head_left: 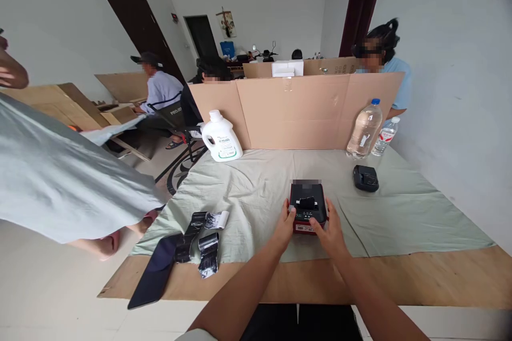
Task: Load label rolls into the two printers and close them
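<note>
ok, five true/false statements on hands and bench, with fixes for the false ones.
1. The left hand and right hand both touch the black-topped box with red sides. True.
2. The white plastic handled jug lies on its side. False: it stands upright.
3. The large clear plastic bottle has a blue cap. True.
4. The small rounded black device sits left of the box. False: right of it.
5. The dark flat rectangular slab lies left of the hands. True.

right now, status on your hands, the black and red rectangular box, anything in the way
Left hand, right hand: holding the box between them. Box: black face up. Obstruction: none seen; small black rounded device sits apart on pale-green cloth.
</note>
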`<state>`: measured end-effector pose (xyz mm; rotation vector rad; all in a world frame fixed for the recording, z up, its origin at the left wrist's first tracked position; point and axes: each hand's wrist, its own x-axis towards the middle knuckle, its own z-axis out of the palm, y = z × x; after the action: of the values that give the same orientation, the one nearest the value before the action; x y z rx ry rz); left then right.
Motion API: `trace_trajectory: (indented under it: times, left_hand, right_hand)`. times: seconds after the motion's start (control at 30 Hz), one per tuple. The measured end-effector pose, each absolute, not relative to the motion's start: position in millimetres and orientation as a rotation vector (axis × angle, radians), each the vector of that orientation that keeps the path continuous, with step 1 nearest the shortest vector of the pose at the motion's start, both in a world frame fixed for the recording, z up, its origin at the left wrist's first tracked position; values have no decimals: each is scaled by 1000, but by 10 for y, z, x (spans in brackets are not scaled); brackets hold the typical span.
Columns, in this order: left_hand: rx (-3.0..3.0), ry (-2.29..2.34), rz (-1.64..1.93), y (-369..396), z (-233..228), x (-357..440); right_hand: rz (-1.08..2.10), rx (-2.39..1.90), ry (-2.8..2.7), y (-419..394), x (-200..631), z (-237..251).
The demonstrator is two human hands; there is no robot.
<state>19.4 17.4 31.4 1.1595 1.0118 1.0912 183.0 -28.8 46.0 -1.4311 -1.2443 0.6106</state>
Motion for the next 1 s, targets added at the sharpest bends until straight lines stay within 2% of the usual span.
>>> trace_trajectory:
  times: [0.1,0.23,0.8,1.0]
  left_hand:
    - [1105,1083,1115,300,477,149]
    - [1025,856,1076,442,583,165]
    - [1108,780,1033,514,515,51]
    - [1139,719,1151,539,409,119]
  right_hand:
    - [632,-1418,-1243,-119,1826,553]
    - [678,-1410,-1172,9,1743,582]
    - [567,-1386,-1191,-101,1689,372]
    - [528,-1327,-1049,-128,1569,264]
